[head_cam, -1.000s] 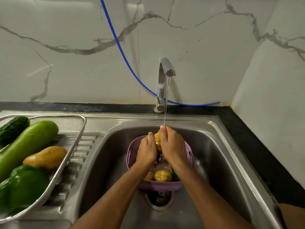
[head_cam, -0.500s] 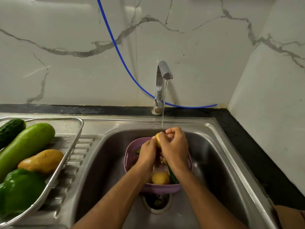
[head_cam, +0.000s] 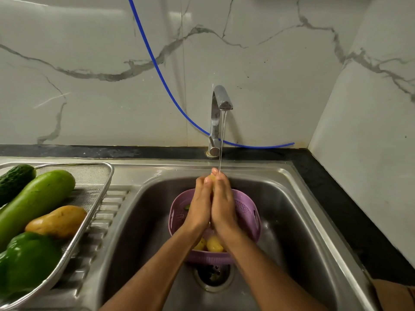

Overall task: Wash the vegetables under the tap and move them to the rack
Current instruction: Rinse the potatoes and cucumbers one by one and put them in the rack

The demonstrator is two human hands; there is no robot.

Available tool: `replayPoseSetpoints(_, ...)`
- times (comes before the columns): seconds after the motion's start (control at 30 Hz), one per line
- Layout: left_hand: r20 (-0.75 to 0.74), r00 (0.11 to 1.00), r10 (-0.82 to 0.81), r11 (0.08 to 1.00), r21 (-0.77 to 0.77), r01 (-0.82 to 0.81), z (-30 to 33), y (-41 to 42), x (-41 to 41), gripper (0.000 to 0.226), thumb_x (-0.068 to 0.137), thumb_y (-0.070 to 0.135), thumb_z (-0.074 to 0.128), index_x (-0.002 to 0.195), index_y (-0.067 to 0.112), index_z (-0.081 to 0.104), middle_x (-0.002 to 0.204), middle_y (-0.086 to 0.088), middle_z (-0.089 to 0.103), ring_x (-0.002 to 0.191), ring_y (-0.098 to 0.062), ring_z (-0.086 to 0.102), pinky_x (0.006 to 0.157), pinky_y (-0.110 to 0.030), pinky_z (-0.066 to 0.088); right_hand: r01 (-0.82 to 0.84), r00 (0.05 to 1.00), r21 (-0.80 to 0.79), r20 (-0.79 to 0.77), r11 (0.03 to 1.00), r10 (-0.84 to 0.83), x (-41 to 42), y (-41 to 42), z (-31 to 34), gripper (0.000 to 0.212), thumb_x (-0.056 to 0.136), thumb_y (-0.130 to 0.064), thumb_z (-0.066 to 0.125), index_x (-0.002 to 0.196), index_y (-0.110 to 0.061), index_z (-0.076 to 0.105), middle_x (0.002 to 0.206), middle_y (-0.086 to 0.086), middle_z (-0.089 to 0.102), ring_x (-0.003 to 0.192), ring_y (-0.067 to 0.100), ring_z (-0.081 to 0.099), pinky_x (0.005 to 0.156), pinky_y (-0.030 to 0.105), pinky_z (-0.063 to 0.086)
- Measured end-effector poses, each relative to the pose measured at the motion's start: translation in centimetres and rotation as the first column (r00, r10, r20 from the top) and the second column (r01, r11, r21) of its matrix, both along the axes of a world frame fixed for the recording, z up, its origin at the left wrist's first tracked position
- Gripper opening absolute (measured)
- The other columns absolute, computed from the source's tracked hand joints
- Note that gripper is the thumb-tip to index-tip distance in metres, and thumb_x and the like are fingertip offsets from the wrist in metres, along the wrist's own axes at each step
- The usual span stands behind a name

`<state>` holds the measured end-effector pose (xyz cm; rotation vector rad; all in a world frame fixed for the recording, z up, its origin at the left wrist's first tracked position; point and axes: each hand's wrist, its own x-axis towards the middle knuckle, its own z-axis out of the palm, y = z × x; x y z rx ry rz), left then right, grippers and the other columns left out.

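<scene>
Water from the tap (head_cam: 221, 102) strikes a small potato (head_cam: 211, 177) at centre frame, clamped between left hand (head_cam: 200, 206) and right hand (head_cam: 222, 204) over the purple basket (head_cam: 248, 213), so runoff drains away from the rack (head_cam: 98, 198) at lower left.

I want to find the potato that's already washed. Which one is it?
Look left of the sink at the metal rack on the drainboard. The potato lies between the long pale green gourd and the green pepper. It is the only brown-yellow thing among green vegetables.
</scene>
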<state>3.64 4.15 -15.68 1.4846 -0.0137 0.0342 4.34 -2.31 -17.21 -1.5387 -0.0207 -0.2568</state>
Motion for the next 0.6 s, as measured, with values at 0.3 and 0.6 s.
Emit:
replayPoseSetpoints(0.3,0.027,0.978,-0.204,0.912,0.367,0.18,-1.7,0.6,-0.1,0.035,0.107,0.049,0.034,0.134,0.028,0.043,0.124,0.005,0.066,0.111,-0.009,0.065,0.098,-0.034,0.053,0.147,0.844,0.327,-0.533,0.933,0.054,0.8,-1.9,1.1,0.035,0.103,-0.039,0.05,0.101,-0.013,0.073,0.102,0.013,0.074,0.101,0.026,0.069,0.095,0.044,0.057)
replayPoseSetpoints(0.6,-0.529,0.848,-0.009,0.994,-0.097,-0.05,-1.4,0.5,0.6,0.056,0.109,0.048,0.03,0.109,0.006,0.067,0.089,-0.014,0.07,0.063,-0.018,0.06,0.049,-0.025,0.045,-0.105,0.988,-0.413,-0.145,0.905,0.048,1.1,-0.7,-1.3,0.041,0.111,-0.025,0.039,0.15,-0.026,0.051,0.156,-0.005,0.049,0.147,0.01,0.039,0.121,0.031,0.034)
